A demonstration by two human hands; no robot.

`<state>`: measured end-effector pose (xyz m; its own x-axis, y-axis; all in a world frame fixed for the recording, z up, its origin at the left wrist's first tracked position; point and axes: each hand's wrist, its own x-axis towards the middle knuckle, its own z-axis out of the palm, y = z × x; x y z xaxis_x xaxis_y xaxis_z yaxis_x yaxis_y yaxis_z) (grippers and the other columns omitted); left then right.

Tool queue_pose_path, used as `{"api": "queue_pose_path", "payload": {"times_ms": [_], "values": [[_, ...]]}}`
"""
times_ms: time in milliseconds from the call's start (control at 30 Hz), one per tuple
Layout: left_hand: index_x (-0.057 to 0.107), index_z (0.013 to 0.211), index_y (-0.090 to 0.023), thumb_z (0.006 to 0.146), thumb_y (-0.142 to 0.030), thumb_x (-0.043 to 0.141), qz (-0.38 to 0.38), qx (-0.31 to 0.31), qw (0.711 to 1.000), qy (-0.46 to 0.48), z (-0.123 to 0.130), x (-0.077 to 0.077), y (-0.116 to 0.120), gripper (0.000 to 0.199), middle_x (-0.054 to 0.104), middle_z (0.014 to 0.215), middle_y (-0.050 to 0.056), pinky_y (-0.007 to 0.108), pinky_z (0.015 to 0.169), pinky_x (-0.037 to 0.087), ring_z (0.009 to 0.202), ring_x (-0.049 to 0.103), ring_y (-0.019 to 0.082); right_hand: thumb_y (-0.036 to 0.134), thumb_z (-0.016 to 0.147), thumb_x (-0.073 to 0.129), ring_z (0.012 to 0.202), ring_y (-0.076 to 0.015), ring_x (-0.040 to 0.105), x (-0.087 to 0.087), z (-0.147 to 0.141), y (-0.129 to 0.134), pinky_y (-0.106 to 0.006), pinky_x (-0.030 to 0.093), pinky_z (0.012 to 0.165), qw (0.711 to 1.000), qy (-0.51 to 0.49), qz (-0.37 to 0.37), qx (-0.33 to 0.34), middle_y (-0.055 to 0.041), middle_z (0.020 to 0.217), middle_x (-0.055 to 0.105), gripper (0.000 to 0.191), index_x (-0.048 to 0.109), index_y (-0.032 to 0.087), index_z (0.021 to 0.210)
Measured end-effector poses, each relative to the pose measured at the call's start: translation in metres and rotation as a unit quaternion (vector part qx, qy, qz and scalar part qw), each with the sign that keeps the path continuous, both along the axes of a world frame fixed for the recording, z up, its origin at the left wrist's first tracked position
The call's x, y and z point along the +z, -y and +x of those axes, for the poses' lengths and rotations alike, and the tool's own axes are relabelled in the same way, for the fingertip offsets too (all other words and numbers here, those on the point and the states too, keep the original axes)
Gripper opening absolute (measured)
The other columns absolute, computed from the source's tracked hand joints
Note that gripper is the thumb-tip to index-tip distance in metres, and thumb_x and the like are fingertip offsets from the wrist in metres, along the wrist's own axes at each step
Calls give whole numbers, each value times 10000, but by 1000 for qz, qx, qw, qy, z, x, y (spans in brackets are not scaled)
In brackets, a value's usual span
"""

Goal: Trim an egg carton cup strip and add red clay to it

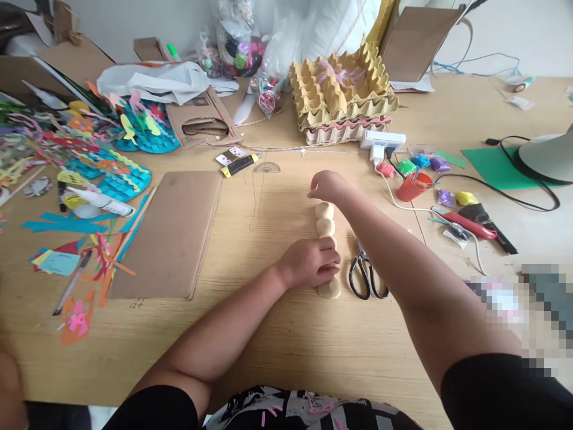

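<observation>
A column of pale cream rounded pieces (325,227) lies on the wooden table, running away from the body. My left hand (311,263) rests over the lower middle of this column, fingers curled on it and hiding some of the pieces. Beyond the far end of the column is my right hand (329,184), its fingers bent down together; whether anything small is between them is hidden. Black-handled scissors (362,278) lie just right of the column, partly under my right forearm.
Left of the hands lies a flat cardboard sheet (168,233), with coloured paper strips beyond it. Egg trays (344,98) stand at the back. On the right are a power strip (383,141), a red cup (412,187) and a cable.
</observation>
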<state>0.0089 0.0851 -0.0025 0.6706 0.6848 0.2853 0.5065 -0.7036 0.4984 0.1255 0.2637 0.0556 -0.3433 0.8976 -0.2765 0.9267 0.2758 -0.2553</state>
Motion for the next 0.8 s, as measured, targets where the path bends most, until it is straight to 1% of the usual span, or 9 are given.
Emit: {"api": "queue_pose_path", "payload": {"times_ms": [100,233,333,433,500,600,667,733,800], "values": [[731,959,-222,1010,-366,608,-7,-1,1000,-2,0,0,0,196,716,1023,21,307,708,495,856,680,158,258,877,803,869,-201,692,-7,-13,-5,-280,492,744,999,13,-33,14,-75,971,815,190,849,166,1036],[747,974,-226,987,-374,640,-17,8,1000,-5,0,0,0,183,726,1075,30,308,724,509,869,700,162,198,895,716,822,-189,701,-14,-6,-1,-277,505,733,999,8,-48,17,-56,909,818,197,866,176,1020],[766,1016,-234,977,-378,656,-10,6,1000,-13,0,0,0,186,735,1099,37,311,717,516,867,714,167,212,898,702,807,-188,702,-17,17,-2,-277,505,740,999,7,-39,0,-61,884,816,205,867,161,1007],[762,977,-228,978,-371,655,11,11,1000,-24,0,-1,1,179,740,1070,39,309,679,503,840,713,166,211,897,700,807,-188,689,-17,51,-5,-272,488,730,999,5,-12,-37,-78,880,811,211,858,127,1009],[755,963,-226,973,-358,660,24,13,999,-21,1,-3,1,163,744,1055,34,305,662,493,804,704,155,195,898,683,770,-188,676,-16,75,-4,-282,476,700,998,3,3,-69,-105,895,811,230,848,89,1018],[752,967,-229,968,-335,668,35,9,999,-3,1,-4,2,135,745,1030,24,295,658,488,777,698,140,216,930,653,808,-194,679,-13,95,1,-296,480,718,995,-19,34,-97,-144,1034,815,294,817,70,1126],[751,962,-229,965,-331,671,41,7,999,3,1,-5,3,129,743,1019,21,294,654,488,767,697,138,257,956,649,860,-183,687,-14,94,3,-281,485,745,994,-46,46,-89,-134,1125,808,338,788,93,1217],[751,966,-229,967,-332,670,47,10,999,1,1,-5,3,131,742,1011,21,294,651,489,754,694,137,283,952,681,881,-163,691,-19,83,4,-251,483,749,994,-72,43,-70,-97,1158,808,378,760,130,1289],[750,978,-231,970,-334,670,52,11,999,2,0,-6,3,130,744,1011,22,293,655,495,751,695,138,255,928,712,896,-163,687,-25,70,3,-244,474,755,995,-78,37,-57,-88,1141,815,306,795,139,1198]]}}
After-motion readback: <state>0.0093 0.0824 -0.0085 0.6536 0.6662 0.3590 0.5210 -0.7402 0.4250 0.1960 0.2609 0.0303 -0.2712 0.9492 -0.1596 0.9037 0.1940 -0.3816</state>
